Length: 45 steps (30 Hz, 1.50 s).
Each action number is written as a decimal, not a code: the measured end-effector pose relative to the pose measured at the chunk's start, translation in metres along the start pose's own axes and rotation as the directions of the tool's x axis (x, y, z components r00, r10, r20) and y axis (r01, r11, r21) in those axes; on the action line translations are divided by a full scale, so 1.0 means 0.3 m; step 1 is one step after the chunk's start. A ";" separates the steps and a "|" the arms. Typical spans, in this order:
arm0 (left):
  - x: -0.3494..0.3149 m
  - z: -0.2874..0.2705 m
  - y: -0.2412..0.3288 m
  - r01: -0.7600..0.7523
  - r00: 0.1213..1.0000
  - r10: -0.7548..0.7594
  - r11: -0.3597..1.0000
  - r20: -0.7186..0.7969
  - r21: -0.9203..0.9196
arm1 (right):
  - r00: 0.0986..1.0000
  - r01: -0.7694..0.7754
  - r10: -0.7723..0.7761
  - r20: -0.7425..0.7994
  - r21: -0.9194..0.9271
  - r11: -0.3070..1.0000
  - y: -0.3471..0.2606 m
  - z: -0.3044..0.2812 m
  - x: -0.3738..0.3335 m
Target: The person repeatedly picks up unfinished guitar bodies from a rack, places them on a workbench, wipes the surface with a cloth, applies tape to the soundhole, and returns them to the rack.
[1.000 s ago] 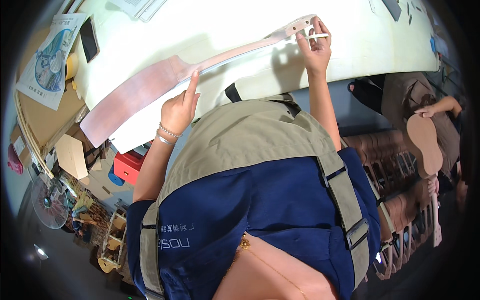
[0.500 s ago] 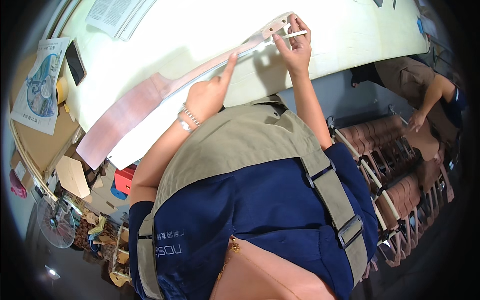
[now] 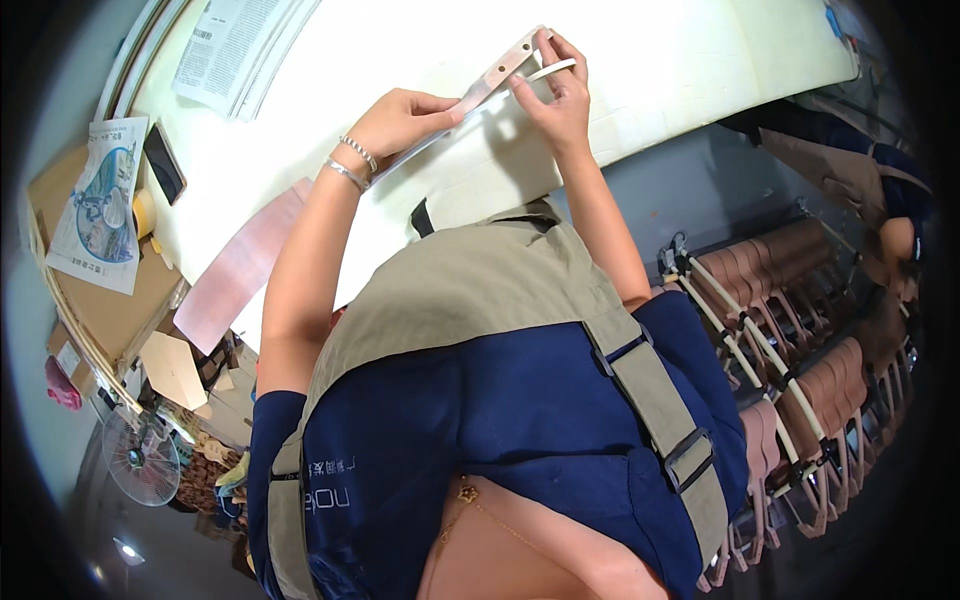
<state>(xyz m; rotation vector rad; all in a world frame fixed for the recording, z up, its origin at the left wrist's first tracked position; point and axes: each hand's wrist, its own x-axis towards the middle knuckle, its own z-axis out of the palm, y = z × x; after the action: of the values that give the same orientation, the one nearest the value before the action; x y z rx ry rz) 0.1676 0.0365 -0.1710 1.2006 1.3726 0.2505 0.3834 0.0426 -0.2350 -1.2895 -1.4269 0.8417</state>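
Left hand point(image 3: 402, 120) has slid up, pinching guitar neck point(image 3: 482, 92); right hand point(image 3: 562, 112) grips headstock point(image 3: 515, 58), white strip point(image 3: 552, 70); table point(image 3: 690, 110) edge near, room beyond, newspaper point(image 3: 225, 60) left.

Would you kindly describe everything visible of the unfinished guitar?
The unfinished guitar looks like bare, pinkish wood, seen edge-on over the pale table. The left forearm hides part of its body; its neck slants up rightward to a headstock with two holes. The left hand pinches the neck; the right hand touches the headstock.
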 end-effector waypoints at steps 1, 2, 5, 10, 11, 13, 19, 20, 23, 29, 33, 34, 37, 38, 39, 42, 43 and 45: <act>0.016 -0.004 0.022 0.170 0.977 -0.144 0.972 0.158 -0.165 | 1.000 0.015 -0.015 0.002 -0.029 0.999 -0.001 -0.004 -0.001; 0.030 -0.003 0.033 0.168 0.977 -0.145 0.974 0.155 -0.149 | 1.000 0.029 -0.029 0.003 -0.059 0.998 -0.001 -0.005 0.000; 0.063 0.005 0.043 0.174 0.975 -0.148 0.972 0.167 -0.156 | 0.997 0.068 -0.070 -0.023 -0.091 0.994 -0.001 0.002 -0.003; 0.090 0.012 0.020 0.189 0.972 -0.145 0.947 0.183 -0.258 | 0.913 -0.345 0.359 -0.191 0.106 0.933 -0.148 0.011 -0.086; 0.092 0.014 0.027 0.188 0.973 -0.146 0.950 0.179 -0.250 | 0.880 -0.417 0.455 -0.136 0.239 0.877 -0.135 0.029 -0.116; 0.088 0.019 0.030 0.189 0.974 -0.150 0.951 0.168 -0.244 | 0.660 -0.539 0.744 -0.106 0.623 0.566 -0.096 0.024 -0.190; -0.023 0.034 0.042 -0.023 0.986 0.080 0.932 -0.144 0.362 | 0.883 -0.467 0.424 -0.201 -0.305 0.830 -0.062 -0.350 -0.082; -0.093 0.055 0.030 -0.071 0.957 0.235 0.760 -0.171 0.646 | 0.928 -0.325 0.369 -0.055 -0.607 0.726 -0.040 -0.391 -0.042; -0.206 0.042 -0.031 -0.022 0.956 0.252 0.564 -0.147 0.825 | 0.925 -0.164 0.378 0.037 -0.859 0.485 -0.098 -0.370 0.066; -0.265 -0.153 -0.097 0.020 0.999 -0.028 0.948 0.021 0.317 | 0.815 0.504 -0.162 0.556 -0.545 0.670 -0.216 -0.100 0.069; -0.182 -0.192 -0.254 -0.014 0.981 -0.011 0.992 0.194 0.123 | 0.655 0.508 -0.220 0.723 -0.206 0.836 -0.103 0.104 -0.049; -0.194 -0.160 -0.239 -0.126 0.992 0.123 0.960 0.026 0.249 | 0.693 0.470 -0.171 0.701 -0.258 0.844 -0.108 0.117 -0.059; -0.230 0.024 -0.148 -0.235 0.816 0.498 0.751 -0.295 0.617 | 0.716 0.481 -0.207 0.666 -0.256 0.839 -0.097 0.127 -0.064; -0.222 0.069 -0.135 -0.208 0.759 0.567 0.677 -0.321 0.706 | 0.717 0.480 -0.207 0.666 -0.256 0.839 -0.094 0.129 -0.063; -0.215 0.101 -0.131 -0.168 0.697 0.634 0.598 -0.334 0.784 | 0.716 0.480 -0.207 0.666 -0.255 0.839 -0.091 0.129 -0.063; -0.205 0.106 -0.160 -0.152 0.687 0.613 0.647 -0.391 0.747 | 0.717 0.487 -0.209 0.665 -0.263 0.833 -0.107 0.129 -0.061; -0.207 0.108 -0.164 -0.151 0.643 0.661 0.605 -0.387 0.782 | 0.705 0.499 -0.204 0.680 -0.270 0.824 -0.092 0.130 -0.059; -0.213 0.096 -0.173 -0.133 0.609 0.703 0.547 -0.368 0.826 | 0.716 0.488 -0.202 0.669 -0.272 0.830 -0.105 0.127 -0.061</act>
<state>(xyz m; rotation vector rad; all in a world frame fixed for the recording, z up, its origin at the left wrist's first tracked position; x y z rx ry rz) 0.1490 -0.0483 -0.1786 2.3726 1.8446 0.5940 0.3367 0.0234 -0.2193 -1.0113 -2.4259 0.7262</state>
